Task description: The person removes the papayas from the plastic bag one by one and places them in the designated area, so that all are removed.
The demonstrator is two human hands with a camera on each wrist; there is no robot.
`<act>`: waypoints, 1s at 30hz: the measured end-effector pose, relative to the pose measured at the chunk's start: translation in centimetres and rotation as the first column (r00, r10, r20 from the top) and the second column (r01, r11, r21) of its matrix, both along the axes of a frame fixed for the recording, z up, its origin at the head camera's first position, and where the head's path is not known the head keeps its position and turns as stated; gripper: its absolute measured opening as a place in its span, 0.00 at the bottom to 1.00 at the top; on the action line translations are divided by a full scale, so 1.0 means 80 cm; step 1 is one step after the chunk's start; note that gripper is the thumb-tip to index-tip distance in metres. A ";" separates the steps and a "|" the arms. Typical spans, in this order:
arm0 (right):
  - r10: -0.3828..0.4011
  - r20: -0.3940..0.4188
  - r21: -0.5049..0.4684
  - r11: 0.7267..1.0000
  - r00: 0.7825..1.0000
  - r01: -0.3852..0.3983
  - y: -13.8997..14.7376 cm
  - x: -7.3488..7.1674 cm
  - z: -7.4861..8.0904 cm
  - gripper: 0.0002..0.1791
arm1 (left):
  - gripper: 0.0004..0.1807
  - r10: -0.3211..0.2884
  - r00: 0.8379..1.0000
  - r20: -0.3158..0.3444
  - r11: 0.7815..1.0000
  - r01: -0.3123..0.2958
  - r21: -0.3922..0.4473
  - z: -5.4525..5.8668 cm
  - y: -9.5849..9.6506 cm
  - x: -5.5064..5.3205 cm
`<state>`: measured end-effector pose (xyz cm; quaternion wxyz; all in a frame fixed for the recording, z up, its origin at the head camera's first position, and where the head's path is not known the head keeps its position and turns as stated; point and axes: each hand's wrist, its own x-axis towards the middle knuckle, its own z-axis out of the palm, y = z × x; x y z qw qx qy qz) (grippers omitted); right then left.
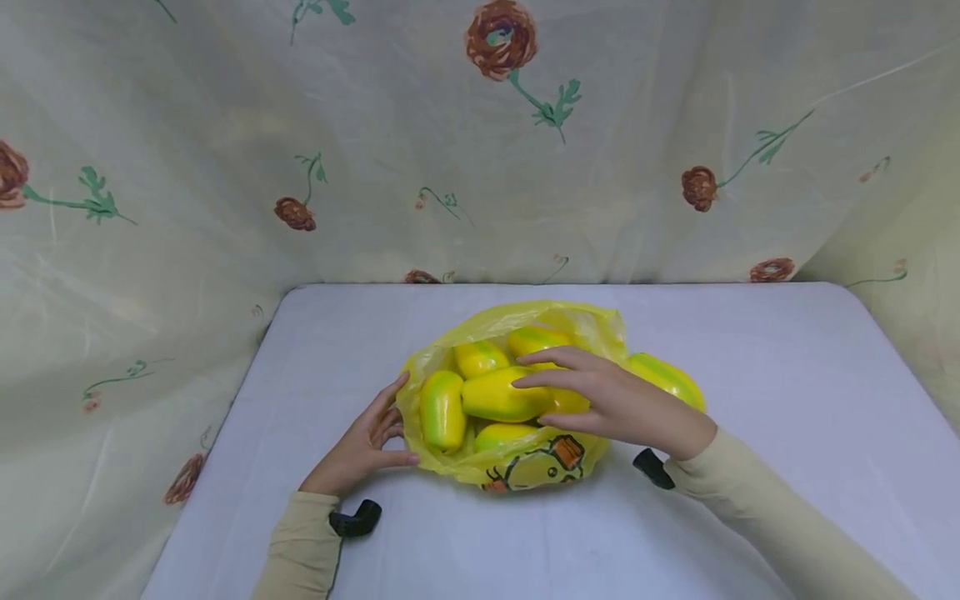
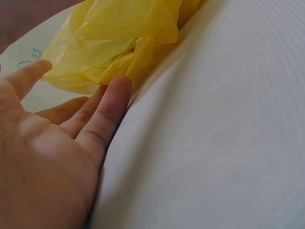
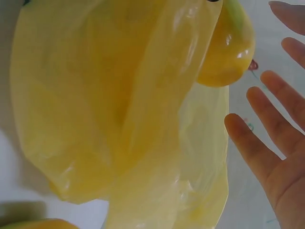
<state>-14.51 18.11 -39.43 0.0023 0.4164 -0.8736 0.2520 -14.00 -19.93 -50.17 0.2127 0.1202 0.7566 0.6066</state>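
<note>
A yellow plastic bag (image 1: 525, 477) with a printed cartoon face lies with its mouth up on the table. Several shiny yellow-green papayas (image 1: 442, 412) fill it, one papaya (image 1: 504, 395) resting across the top. At the bag's left side is my left hand (image 1: 367, 442), fingers spread. In the left wrist view its fingertips (image 2: 118, 88) touch or nearly touch the bag (image 2: 128, 28). My right hand (image 1: 607, 396) reaches over the bag from the right and hides part of the fruit. The right wrist view shows its fingers (image 3: 248, 148) apart and holding nothing, beside the bag (image 3: 86, 109).
Another papaya (image 1: 667, 379) lies on the table just right of the bag, partly behind my right hand. A white cloth covers the table (image 1: 787, 375). A flowered curtain (image 1: 615, 192) hangs behind it and at the sides.
</note>
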 end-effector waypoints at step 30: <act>0.067 0.177 0.270 0.956 0.982 -0.114 -0.055 -0.033 0.030 0.20 | 0.63 -0.025 1.000 -0.007 0.999 0.025 0.024 -0.003 -0.001 0.001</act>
